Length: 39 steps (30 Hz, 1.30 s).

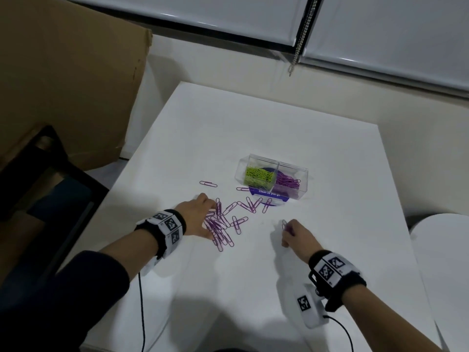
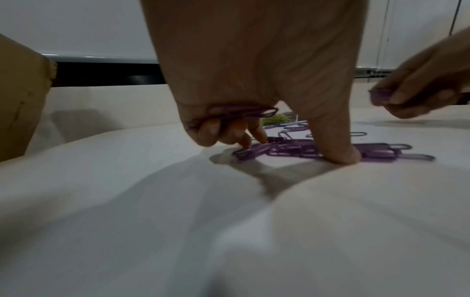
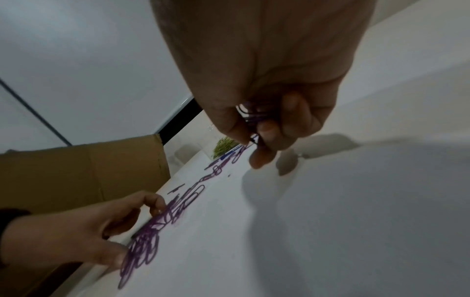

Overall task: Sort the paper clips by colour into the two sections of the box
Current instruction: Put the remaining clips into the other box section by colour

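Note:
A clear two-section box (image 1: 272, 177) stands mid-table, green clips (image 1: 258, 175) in its left section and purple clips (image 1: 288, 181) in its right. Several loose purple paper clips (image 1: 223, 224) lie spread on the white table (image 1: 253, 128) in front of it. My left hand (image 1: 200, 217) is down on the left side of that pile; in the left wrist view its curled fingers hold purple clips (image 2: 241, 113) while the thumb (image 2: 338, 148) presses the table among the pile (image 2: 305, 149). My right hand (image 1: 291, 232), to the right of the pile, pinches a few purple clips (image 3: 251, 117).
A large cardboard sheet (image 1: 66, 80) leans at the table's left. A dark chair (image 1: 45, 189) stands below it. One stray purple clip (image 1: 208, 184) lies left of the box. A blue-printed card (image 1: 270, 193) lies under the box. Something round and white (image 1: 441, 270) sits right.

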Available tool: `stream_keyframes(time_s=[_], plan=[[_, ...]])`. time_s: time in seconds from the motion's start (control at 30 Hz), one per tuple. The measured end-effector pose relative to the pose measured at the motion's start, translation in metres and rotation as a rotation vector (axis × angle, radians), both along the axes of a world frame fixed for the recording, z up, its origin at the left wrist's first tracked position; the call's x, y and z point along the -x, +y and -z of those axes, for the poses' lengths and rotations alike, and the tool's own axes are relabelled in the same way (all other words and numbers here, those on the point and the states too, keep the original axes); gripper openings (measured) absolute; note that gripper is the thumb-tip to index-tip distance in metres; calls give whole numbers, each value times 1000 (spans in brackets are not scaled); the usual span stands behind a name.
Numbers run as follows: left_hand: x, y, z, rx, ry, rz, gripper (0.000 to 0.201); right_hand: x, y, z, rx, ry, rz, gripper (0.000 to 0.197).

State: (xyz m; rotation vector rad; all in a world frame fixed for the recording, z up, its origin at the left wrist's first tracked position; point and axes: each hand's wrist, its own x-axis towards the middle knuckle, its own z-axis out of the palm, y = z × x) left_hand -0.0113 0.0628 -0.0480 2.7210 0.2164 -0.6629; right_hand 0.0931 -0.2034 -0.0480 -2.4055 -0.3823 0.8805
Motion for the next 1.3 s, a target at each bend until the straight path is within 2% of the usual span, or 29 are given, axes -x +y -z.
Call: stream_keyframes(time_s=[0.03,0.13,0.27,0.37,0.57,0.67,0.77,0.87,1.0,1.17,1.3], plan=[[-2,-4,1,-6,-27,18,78,-4,3,0,-31,9,16,9],[-7,-14,3,-40,-79,73,56,-15,13,-2,-28,35,1,20],[-11,-24,10,-97,-92,123,39,-28,29,-5,19,-9,-23,20],[-12,-28,15,-139,-108,143,36,-33,39,-7,80,-102,-25,21],[-13,-28,18,-155,-112,171,35,-27,58,-3,133,-93,-40,60],[-13,-27,18,-166,-93,178,34,-13,66,-2,131,-92,-125,75],[-14,-26,19,-164,-100,180,32,6,73,0,202,-122,-263,82],[-13,-23,16,-90,-119,160,32,20,77,4,250,-199,-330,75],[-4,-11,10,-60,-127,124,45,22,80,5,239,-217,-333,56],[2,-8,6,-51,-63,67,32,20,82,6,229,-218,-357,41],[-1,-11,3,4,-20,31,29,19,85,6,254,-235,-405,36]])
